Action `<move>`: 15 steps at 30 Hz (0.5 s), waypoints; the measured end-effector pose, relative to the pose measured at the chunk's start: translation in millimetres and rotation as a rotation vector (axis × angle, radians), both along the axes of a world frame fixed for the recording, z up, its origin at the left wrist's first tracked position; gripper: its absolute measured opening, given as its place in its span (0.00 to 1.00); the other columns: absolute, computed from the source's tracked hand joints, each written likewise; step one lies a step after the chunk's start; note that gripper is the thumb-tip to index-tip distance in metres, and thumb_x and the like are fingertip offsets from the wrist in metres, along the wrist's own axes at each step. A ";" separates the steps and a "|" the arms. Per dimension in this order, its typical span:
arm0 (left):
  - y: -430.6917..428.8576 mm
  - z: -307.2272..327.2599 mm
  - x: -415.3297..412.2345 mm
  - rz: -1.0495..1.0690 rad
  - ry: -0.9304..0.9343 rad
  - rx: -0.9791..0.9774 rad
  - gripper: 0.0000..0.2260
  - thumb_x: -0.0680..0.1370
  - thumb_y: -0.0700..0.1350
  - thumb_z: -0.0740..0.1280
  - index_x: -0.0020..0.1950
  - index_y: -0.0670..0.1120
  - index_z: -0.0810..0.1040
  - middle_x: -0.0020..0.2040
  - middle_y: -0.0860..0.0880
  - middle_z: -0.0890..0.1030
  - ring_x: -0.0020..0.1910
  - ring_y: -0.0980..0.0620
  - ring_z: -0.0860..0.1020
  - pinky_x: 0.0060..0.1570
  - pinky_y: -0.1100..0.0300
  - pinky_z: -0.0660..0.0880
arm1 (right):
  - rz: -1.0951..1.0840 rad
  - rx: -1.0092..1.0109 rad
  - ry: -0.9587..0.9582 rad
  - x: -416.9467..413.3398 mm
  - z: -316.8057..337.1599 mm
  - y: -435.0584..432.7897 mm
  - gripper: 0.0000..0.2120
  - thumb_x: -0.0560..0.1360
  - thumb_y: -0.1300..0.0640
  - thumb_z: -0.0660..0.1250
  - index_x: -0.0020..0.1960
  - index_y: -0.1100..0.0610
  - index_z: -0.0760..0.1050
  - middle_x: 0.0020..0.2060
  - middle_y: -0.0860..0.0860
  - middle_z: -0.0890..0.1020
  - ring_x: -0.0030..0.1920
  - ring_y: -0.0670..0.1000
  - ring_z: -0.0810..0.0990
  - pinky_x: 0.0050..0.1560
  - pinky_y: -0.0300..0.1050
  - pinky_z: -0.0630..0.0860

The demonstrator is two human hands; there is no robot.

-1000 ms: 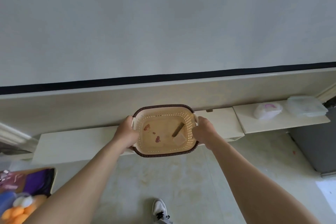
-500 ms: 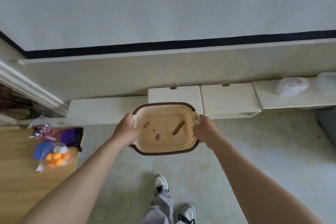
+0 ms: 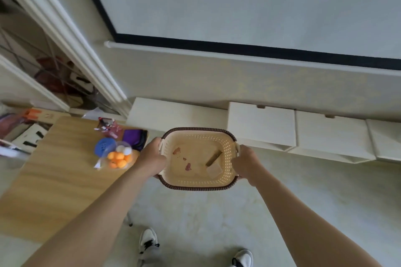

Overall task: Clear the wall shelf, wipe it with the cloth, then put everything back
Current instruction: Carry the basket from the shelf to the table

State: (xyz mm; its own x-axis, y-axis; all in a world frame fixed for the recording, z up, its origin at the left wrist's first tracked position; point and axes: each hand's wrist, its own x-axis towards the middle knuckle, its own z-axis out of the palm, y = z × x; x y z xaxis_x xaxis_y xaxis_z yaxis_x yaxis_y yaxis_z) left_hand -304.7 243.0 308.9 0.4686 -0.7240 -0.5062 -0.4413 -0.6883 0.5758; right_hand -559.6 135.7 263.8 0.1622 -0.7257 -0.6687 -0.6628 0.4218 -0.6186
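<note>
Shoes: two white shoes stand on the pale floor; the frame edge cuts the right one.
Left hand: the left hand grips the left side of the basket, with the fingers curled around its edge.
Right hand: the right hand grips the opposite side in the same way; the fingertips of both hands are hidden under the rim.
Basket: it is held level in the air over the floor, in front of the wall shelf and not touching it.
Inside the basket: a brown stick, a pale square piece and some reddish scraps; what these are I cannot tell.
Table: on the wooden table to the left lie a bag of orange and white balls, a blue round thing and a purple pouch, near each other.
Shelf: the left part that shows is bare; two white boxes sit further right, and the far right end is cut off.
Done: I judge that most things are already off the shelf.
Left: setting the basket down, wiping, and putting everything back.
Not visible: no cloth appears anywhere, so whether the wiping has happened cannot be told.
</note>
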 end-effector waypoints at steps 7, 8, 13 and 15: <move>56.9 -27.3 174.9 0.058 0.036 0.004 0.19 0.71 0.33 0.59 0.54 0.54 0.71 0.48 0.52 0.73 0.50 0.44 0.76 0.37 0.53 0.73 | 0.047 -0.009 0.050 179.9 -27.9 47.9 0.14 0.71 0.66 0.57 0.52 0.55 0.73 0.49 0.58 0.80 0.46 0.60 0.83 0.35 0.58 0.84; 65.2 -31.7 199.7 0.070 0.036 0.011 0.20 0.72 0.33 0.59 0.58 0.52 0.72 0.49 0.51 0.74 0.50 0.44 0.76 0.34 0.58 0.72 | 0.048 -0.005 0.056 205.8 -32.3 55.5 0.12 0.71 0.66 0.58 0.51 0.55 0.73 0.49 0.58 0.80 0.46 0.59 0.82 0.35 0.58 0.84; 110.7 -49.7 307.4 0.137 0.005 0.069 0.23 0.73 0.34 0.60 0.67 0.50 0.70 0.58 0.49 0.76 0.56 0.44 0.75 0.44 0.55 0.75 | 0.094 0.033 0.062 321.5 -53.0 101.1 0.14 0.71 0.66 0.58 0.52 0.54 0.73 0.48 0.57 0.80 0.45 0.58 0.82 0.34 0.57 0.84; 128.3 -64.0 341.4 0.159 0.024 0.099 0.24 0.73 0.34 0.59 0.68 0.48 0.70 0.59 0.48 0.77 0.55 0.45 0.76 0.42 0.54 0.75 | 0.097 0.063 0.053 353.0 -62.7 122.2 0.14 0.70 0.65 0.59 0.52 0.53 0.73 0.48 0.56 0.80 0.45 0.57 0.82 0.33 0.57 0.84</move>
State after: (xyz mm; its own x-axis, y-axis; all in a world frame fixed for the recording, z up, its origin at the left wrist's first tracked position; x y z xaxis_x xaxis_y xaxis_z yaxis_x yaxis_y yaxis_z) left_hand 36.8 371.3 245.0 0.5603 -0.5879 -0.5834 -0.3093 -0.8020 0.5111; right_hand -206.6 257.9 201.1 0.1932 -0.6643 -0.7220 -0.7334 0.3911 -0.5560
